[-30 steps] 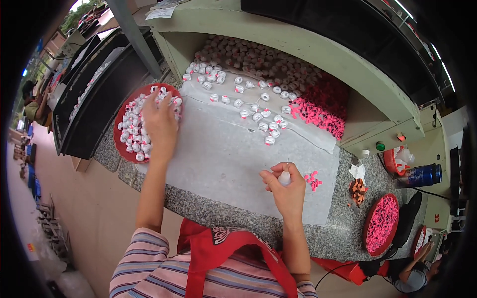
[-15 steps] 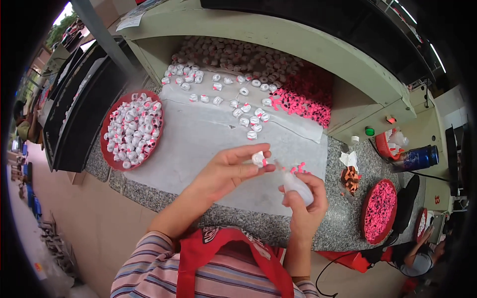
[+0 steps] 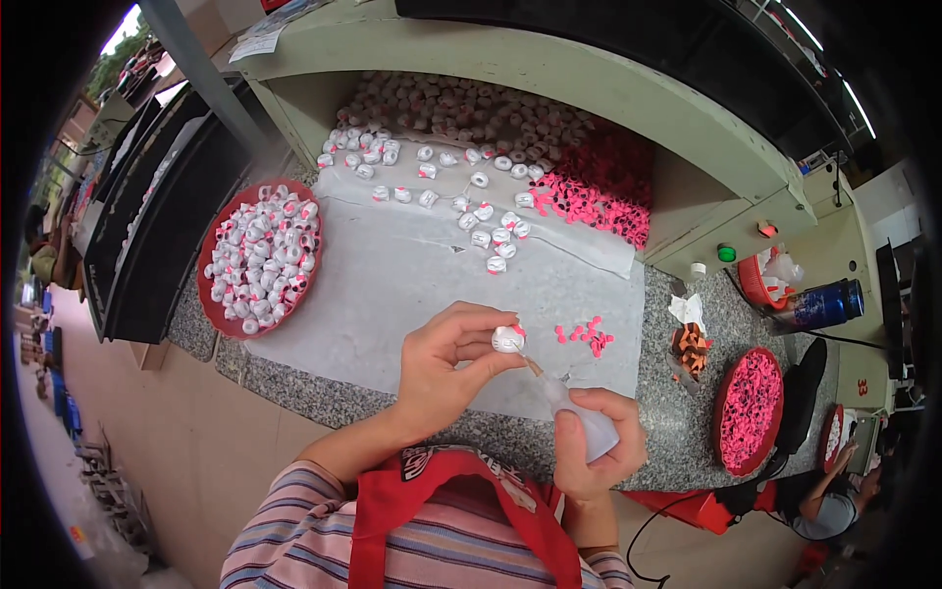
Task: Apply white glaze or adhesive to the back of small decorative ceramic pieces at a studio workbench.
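Observation:
Between the thumb and fingers of my left hand (image 3: 446,358) is a small round white piece (image 3: 508,339) with a pink spot on its edge. My right hand (image 3: 603,442) is wrapped round a translucent white squeeze bottle (image 3: 587,424). The bottle's thin nozzle (image 3: 533,366) points up and left, its tip at or very close to the white piece. Small pink pieces (image 3: 595,339) lie scattered on the white sheet (image 3: 392,285), beyond the bottle. Farther back, several loose white pieces (image 3: 481,239) rest on the same sheet.
A red bowl (image 3: 206,285) heaped with white pieces stands at the left. Under the green shelf (image 3: 549,79) lie piles of white and pink pieces. At the right are a red tray (image 3: 724,442) of pink pieces, orange-brown scraps (image 3: 691,348) and a blue can (image 3: 829,304). Another person (image 3: 834,506) sits farther right.
Both hands have come nearer to me. The right hand has lowered the bottle, and its nozzle now meets or nearly meets the white piece. The pink pieces show more fully.

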`<action>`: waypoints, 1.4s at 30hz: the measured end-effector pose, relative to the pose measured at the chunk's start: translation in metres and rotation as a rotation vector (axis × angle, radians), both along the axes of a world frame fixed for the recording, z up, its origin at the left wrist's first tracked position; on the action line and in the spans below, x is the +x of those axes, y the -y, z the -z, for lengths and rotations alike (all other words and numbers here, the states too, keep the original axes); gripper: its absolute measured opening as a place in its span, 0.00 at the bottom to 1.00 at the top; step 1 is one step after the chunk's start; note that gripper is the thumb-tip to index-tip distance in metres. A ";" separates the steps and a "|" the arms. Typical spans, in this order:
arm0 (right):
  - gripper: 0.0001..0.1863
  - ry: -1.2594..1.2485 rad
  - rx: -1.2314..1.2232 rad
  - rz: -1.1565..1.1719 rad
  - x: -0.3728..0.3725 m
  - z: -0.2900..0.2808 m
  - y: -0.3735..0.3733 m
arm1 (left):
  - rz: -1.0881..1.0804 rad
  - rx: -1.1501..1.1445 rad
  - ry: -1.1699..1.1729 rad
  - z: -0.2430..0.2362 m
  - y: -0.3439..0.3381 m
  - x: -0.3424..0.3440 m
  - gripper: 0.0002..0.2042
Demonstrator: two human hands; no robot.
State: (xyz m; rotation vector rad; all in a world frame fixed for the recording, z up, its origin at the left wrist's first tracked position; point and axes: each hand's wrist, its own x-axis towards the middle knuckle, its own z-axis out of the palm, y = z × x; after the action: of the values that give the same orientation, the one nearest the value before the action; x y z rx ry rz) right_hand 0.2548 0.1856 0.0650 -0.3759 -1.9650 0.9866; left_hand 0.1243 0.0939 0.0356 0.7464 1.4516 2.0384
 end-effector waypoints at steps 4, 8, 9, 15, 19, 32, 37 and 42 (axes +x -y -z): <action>0.11 0.010 -0.008 0.004 0.000 0.003 0.000 | 0.030 -0.016 -0.049 -0.002 0.002 0.000 0.15; 0.11 0.037 -0.030 -0.032 -0.001 0.000 0.002 | 0.035 -0.027 -0.093 -0.002 0.003 -0.001 0.15; 0.11 0.030 -0.034 -0.046 -0.001 0.000 0.002 | 0.038 -0.030 -0.123 -0.002 0.003 -0.002 0.15; 0.09 0.119 -0.036 -0.088 0.000 -0.013 -0.001 | 0.016 -0.093 -0.254 0.000 0.006 -0.005 0.15; 0.09 0.110 -0.049 -0.068 0.001 -0.010 -0.001 | 0.033 -0.038 -0.057 -0.002 0.006 -0.005 0.15; 0.08 0.076 -0.076 -0.026 0.004 -0.005 -0.003 | 0.215 -0.062 0.359 -0.007 0.005 -0.012 0.16; 0.06 0.081 -0.100 -0.012 0.006 -0.005 -0.003 | 0.201 -0.065 0.353 -0.008 0.007 -0.012 0.16; 0.07 0.111 -0.095 -0.036 0.007 -0.010 -0.004 | 0.212 -0.066 0.343 -0.006 0.004 -0.010 0.17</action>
State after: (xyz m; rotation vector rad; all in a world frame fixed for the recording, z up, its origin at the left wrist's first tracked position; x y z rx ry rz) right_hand 0.2621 0.1893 0.0747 -0.4583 -2.0346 1.1062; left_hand 0.1140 0.0895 0.0418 0.4715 1.1850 1.8394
